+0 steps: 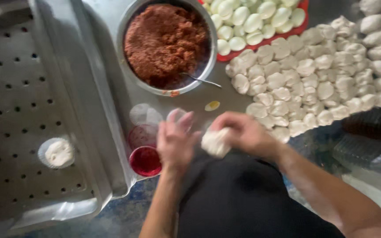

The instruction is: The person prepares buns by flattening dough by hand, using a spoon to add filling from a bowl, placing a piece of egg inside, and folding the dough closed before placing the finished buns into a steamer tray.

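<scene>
My right hand (243, 132) is closed around a pale lump of dough (215, 142), held above my lap in the middle of the view. My left hand (175, 141) is just left of it, fingers spread and blurred, close to the dough; whether it touches the lump is unclear. In front of my hands lie many white dough pieces (305, 75) in a heap. A metal bowl (128, 26) of reddish-brown minced filling (164, 39) with a spoon (199, 79) stands beyond my left hand.
A perforated metal tray (14, 88) at the left holds one dough bun on a paper liner (57, 153). A small red cup (145, 161) and round paper liners (144, 115) lie beside it. A red tray (305, 9) of peeled eggs (252, 20) is at the top. Clear plastic containers (367, 141) sit at the right.
</scene>
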